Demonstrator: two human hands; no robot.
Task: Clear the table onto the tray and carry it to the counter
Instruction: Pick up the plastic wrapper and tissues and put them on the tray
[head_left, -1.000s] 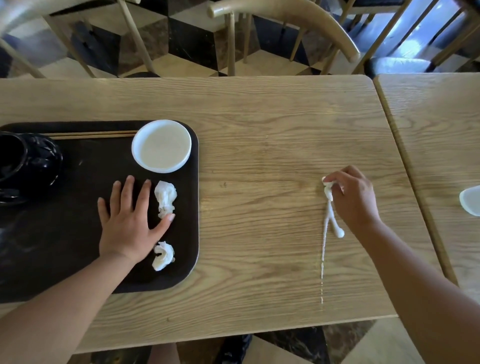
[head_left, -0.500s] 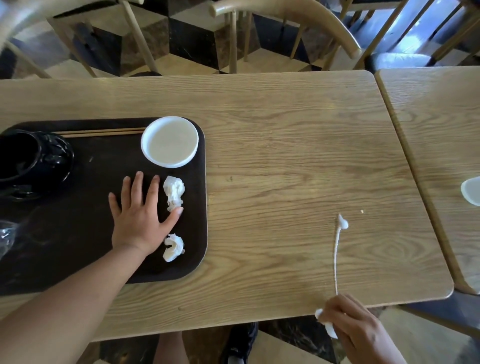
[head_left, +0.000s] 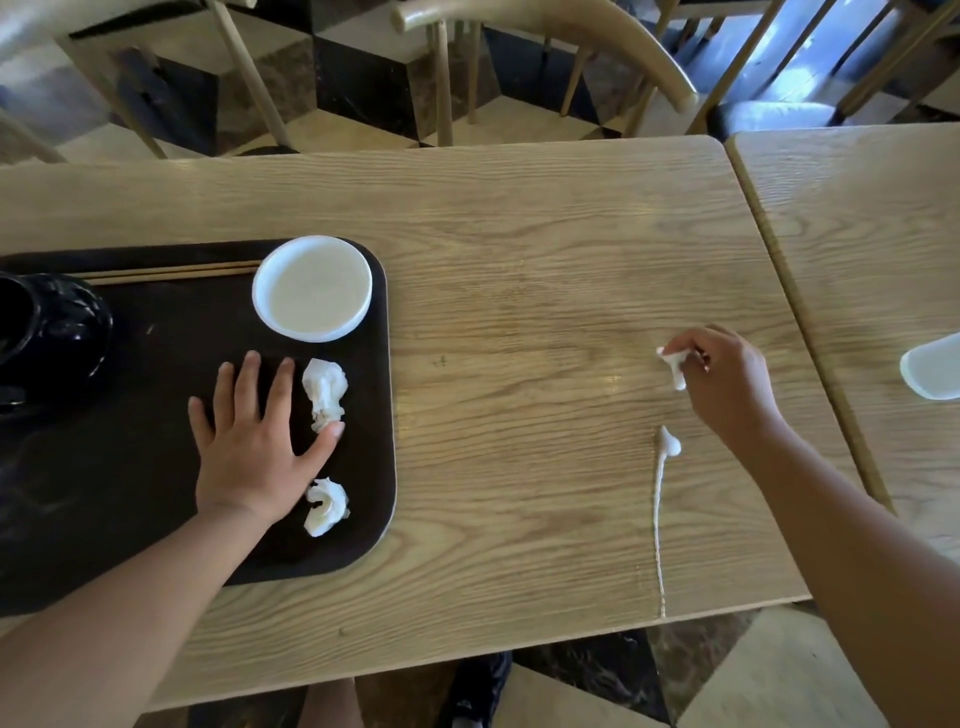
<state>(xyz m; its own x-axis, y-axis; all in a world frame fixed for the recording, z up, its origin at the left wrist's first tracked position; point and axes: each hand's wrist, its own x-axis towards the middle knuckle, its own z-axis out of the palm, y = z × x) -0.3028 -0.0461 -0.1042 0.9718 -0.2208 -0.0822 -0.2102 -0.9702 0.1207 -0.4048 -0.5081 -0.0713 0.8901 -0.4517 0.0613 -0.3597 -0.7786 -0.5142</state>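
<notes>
A dark tray (head_left: 156, 519) lies on the left of the wooden table (head_left: 519, 260). On it stand a white dish (head_left: 312, 287), a pair of chopsticks (head_left: 171, 271), a black cup (head_left: 47, 332) and two crumpled tissues (head_left: 324, 387) (head_left: 326, 506). My left hand (head_left: 257, 441) rests flat on the tray, fingers spread, between the two tissues. My right hand (head_left: 727, 384) is shut on a small white tissue wad (head_left: 675, 366), pressed to the table. A thin white streak (head_left: 661, 514) with a blob at its top runs toward the near edge.
A second table (head_left: 857, 234) butts against the right side and bears a white dish (head_left: 932, 374) at the frame's edge. Wooden chairs (head_left: 545, 31) stand beyond the far edge. A shoe (head_left: 475, 696) shows below the near edge.
My right hand dragged the tissue wad down off the near edge, leaving the streak, then came back up to the table above the streak. My left hand stayed flat on the tray.
</notes>
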